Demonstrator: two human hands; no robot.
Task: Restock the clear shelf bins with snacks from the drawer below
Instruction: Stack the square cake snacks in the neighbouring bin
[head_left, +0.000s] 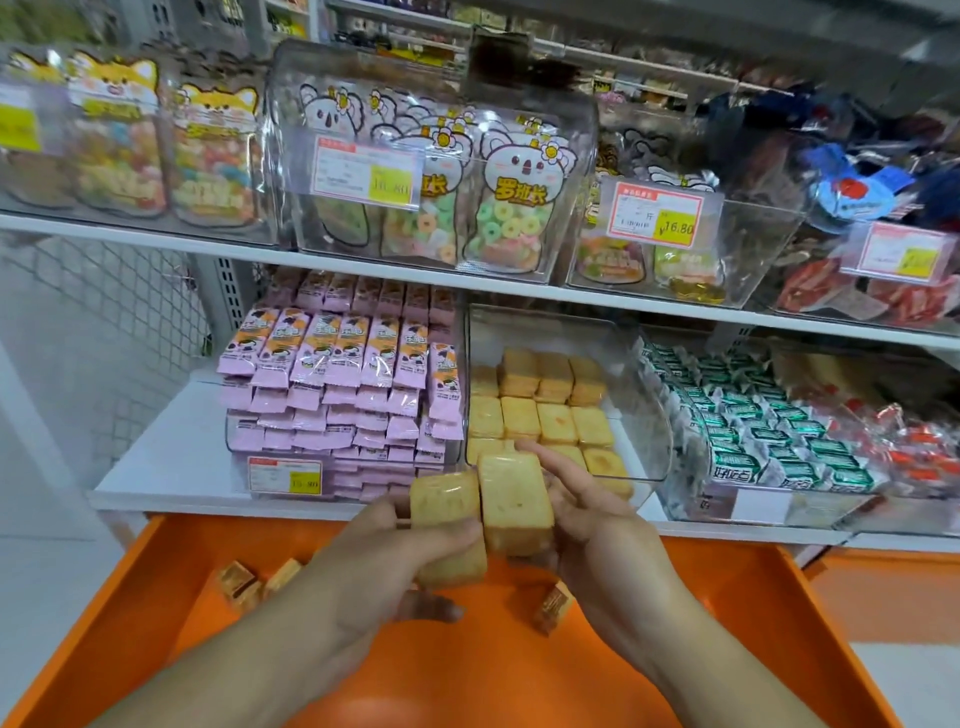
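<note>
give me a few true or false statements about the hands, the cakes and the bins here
1. Each hand holds a wrapped yellow cake. True: the left hand grips one cake, the right hand another.
2. The orange drawer is shut. False: it is pulled open below the shelf.
3. The clear cake bin already holds yellow cakes. True.
4. The bin left of it holds green packets. False: the pink packets fill it; the green packets sit to the right.
5. A few small brown packets lie in the drawer. True.
</note>
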